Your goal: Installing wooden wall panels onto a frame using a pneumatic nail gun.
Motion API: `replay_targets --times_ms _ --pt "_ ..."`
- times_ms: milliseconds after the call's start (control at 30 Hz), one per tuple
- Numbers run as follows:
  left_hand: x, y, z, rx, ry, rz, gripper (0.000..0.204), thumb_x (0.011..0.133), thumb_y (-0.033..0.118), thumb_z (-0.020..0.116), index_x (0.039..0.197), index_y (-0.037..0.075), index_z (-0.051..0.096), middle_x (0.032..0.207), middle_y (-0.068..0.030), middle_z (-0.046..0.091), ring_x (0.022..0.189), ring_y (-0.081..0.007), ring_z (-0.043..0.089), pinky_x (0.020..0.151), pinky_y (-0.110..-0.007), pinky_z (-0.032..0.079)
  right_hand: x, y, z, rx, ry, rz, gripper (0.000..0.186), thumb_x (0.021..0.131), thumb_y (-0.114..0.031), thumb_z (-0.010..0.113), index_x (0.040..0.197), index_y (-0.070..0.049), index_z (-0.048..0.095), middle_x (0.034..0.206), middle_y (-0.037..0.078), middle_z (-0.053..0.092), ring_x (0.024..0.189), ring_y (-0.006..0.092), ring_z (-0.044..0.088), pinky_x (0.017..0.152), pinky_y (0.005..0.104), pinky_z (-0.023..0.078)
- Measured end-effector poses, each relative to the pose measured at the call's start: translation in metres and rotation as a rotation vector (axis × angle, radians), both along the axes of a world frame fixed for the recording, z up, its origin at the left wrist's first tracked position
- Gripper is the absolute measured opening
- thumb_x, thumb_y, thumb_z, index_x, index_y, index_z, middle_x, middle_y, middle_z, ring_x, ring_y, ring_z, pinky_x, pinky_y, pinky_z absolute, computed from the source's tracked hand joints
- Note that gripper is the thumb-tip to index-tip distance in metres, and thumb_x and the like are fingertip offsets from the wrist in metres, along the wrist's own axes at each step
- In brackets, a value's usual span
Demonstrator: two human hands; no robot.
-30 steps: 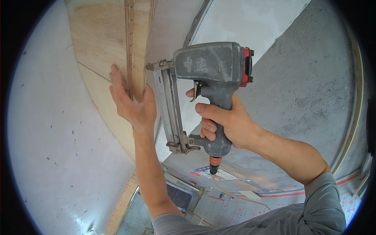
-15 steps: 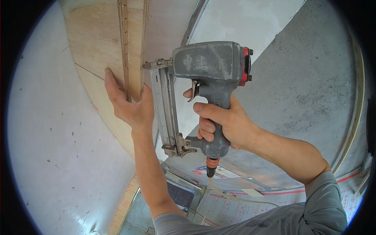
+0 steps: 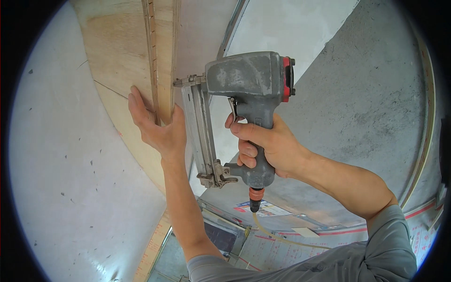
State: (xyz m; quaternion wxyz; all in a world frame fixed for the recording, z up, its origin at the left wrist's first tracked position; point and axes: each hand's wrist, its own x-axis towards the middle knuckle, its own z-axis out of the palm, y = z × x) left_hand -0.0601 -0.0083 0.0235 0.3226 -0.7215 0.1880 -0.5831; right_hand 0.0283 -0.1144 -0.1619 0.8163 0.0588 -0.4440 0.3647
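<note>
Nail gun (image 3: 244, 77), grey and scuffed, is held up in the right hand (image 3: 278, 146), its handle inside the curled fingers (image 3: 247, 148). The thumb lies across the handle, two fingers wrap its front below, and the forefinger's tip shows at the trigger (image 3: 232, 109). The long metal magazine (image 3: 200, 134) stands to the left of those fingers, apart from them and slightly tilted. The gun's nose points left, at the right edge of a narrow wooden strip (image 3: 164, 61), above the strip's lower end; whether they touch cannot be told.

The left hand (image 3: 162, 134) holds that lower end: its thumb is on the right side and its fingers are spread to the left, against a plywood panel (image 3: 112, 51). The nose is just above and beside the left thumb. A dark-marked groove (image 3: 153, 56) runs along the strip's left edge.

Below the handle, an orange and black coupling (image 3: 256, 195) joins a pale hose (image 3: 277, 238), which runs down toward the grey shirt (image 3: 390, 235). A speckled white surface (image 3: 70, 141) borders the panel's curved left edge; a rough grey wall (image 3: 366, 103) fills the right.
</note>
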Motion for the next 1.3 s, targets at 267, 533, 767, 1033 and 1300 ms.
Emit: replay_targets --times_ms 267,533,767,1033,1300 --pt "-0.012 0.022 0.004 -0.005 0.024 0.101 0.097 0.078 0.000 0.080 0.156 0.001 0.023 0.161 -0.0194 0.030 0.150 -0.0333 0.028 0.121 -0.044 0.028 -0.004 -0.011 -0.010 0.057 0.012 -0.088 0.044 0.097 -0.013 0.059 0.140 -0.007 0.052 0.060 -0.002 0.045 0.051 0.0116 0.048 0.059 0.0337 0.046" --pt "-0.015 0.036 0.008 0.141 -0.088 0.204 0.087 0.080 -0.001 0.076 0.154 0.004 0.032 0.161 -0.0193 0.030 0.150 -0.0361 0.028 0.122 -0.046 0.025 -0.007 -0.009 -0.003 0.057 -0.020 -0.108 0.044 0.097 -0.015 0.059 0.140 -0.007 0.052 0.060 -0.002 0.046 0.050 0.0116 0.048 0.061 0.0340 0.048" --pt "-0.019 0.035 0.003 0.110 -0.067 0.104 0.085 0.079 0.001 0.075 0.153 0.002 0.033 0.157 -0.0209 0.038 0.146 -0.0401 0.033 0.121 -0.050 0.024 -0.007 -0.006 -0.001 0.077 0.019 -0.066 0.037 0.096 -0.012 0.064 0.131 -0.006 0.058 0.069 -0.001 0.048 0.052 0.0095 0.045 0.053 0.0313 0.044" --pt "-0.060 0.101 -0.040 0.117 -0.110 -0.125 0.068 0.079 0.012 0.077 0.138 -0.002 0.047 0.129 -0.0188 0.056 0.113 -0.0333 0.054 0.098 -0.043 0.042 -0.007 -0.006 0.000 0.051 -0.034 -0.160 0.044 0.097 -0.016 0.059 0.139 -0.007 0.051 0.060 -0.002 0.046 0.051 0.0117 0.050 0.062 0.0348 0.049" --pt "-0.076 0.158 -0.134 -0.843 0.299 -0.251 0.047 0.084 0.009 0.075 0.123 -0.002 0.052 0.103 -0.0102 0.065 0.083 -0.0215 0.063 0.080 -0.035 0.052 -0.012 -0.010 0.000 0.059 -0.023 -0.121 0.043 0.098 -0.017 0.060 0.138 -0.006 0.051 0.062 -0.002 0.046 0.052 0.0115 0.050 0.062 0.0345 0.049"
